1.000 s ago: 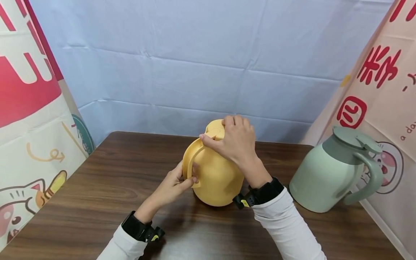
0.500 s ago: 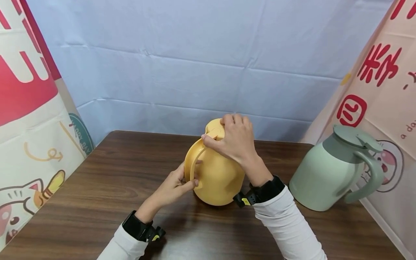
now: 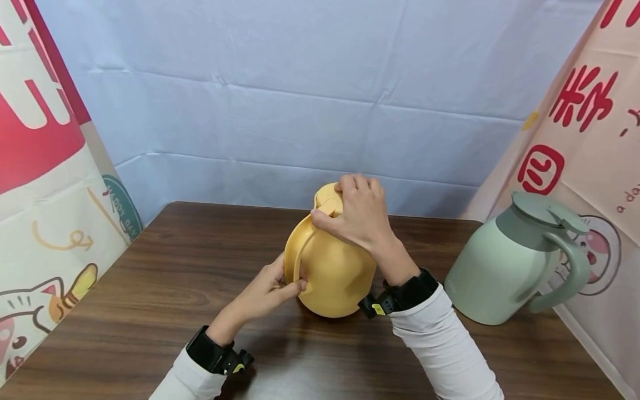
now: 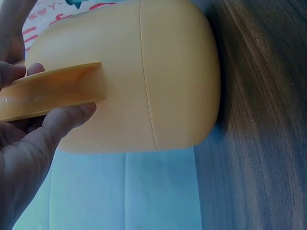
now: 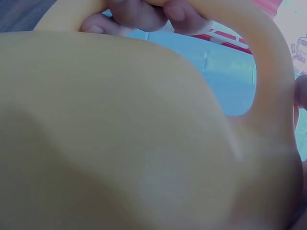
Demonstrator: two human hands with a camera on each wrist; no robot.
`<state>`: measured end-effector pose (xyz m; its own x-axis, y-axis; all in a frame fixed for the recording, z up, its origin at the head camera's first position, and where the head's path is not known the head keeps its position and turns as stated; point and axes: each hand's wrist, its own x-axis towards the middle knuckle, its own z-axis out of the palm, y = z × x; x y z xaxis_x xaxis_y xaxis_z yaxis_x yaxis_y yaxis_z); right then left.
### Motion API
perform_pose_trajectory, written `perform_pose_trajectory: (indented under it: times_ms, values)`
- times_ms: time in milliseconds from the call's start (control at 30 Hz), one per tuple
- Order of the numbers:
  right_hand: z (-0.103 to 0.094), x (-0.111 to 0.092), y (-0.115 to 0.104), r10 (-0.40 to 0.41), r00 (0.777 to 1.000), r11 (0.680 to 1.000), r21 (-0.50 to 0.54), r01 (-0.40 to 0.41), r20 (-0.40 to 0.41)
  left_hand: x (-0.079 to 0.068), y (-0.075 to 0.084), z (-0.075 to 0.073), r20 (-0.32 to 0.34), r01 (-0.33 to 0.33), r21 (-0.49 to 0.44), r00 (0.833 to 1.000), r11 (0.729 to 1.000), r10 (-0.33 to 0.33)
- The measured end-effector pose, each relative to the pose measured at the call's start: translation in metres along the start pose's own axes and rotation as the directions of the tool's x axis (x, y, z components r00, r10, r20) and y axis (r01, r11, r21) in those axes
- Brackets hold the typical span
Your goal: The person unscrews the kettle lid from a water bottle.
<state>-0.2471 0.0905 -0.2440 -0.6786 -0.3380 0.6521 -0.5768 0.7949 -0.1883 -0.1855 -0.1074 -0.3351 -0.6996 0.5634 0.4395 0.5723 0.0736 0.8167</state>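
Note:
A yellow thermos jug (image 3: 335, 272) stands on the table, its handle (image 3: 295, 244) turned to the left and toward me. My left hand (image 3: 262, 291) grips the lower part of that handle; in the left wrist view the thumb (image 4: 72, 120) lies along one side and fingers show on the other. My right hand (image 3: 357, 219) holds the jug's top, thumb by the upper end of the handle and fingers over the far side of the yellow lid (image 3: 327, 194). The right wrist view is mostly filled by the jug's body (image 5: 120, 129), with left-hand fingers (image 5: 139, 14) curled round the handle.
A pale green thermos jug (image 3: 500, 266) stands at the right of the dark wooden table (image 3: 165, 300), its handle pointing right. Behind the table hangs a light blue cloth (image 3: 300, 100). Printed sheets (image 3: 40, 222) flank both sides.
The jug's handle has shifted slightly to the right, the left hand moving with it. My right hand stays on the lid and has shifted slightly left in the last half second.

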Motion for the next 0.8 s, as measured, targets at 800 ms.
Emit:
perform_pose_trajectory:
  times_ms: [800]
  values:
    - [-0.008,-0.016,0.041,-0.164,0.984,0.811,0.577,0.094,0.071,-0.001,-0.003,0.000,-0.041,-0.010,-0.002,0.999,1.000,0.010]
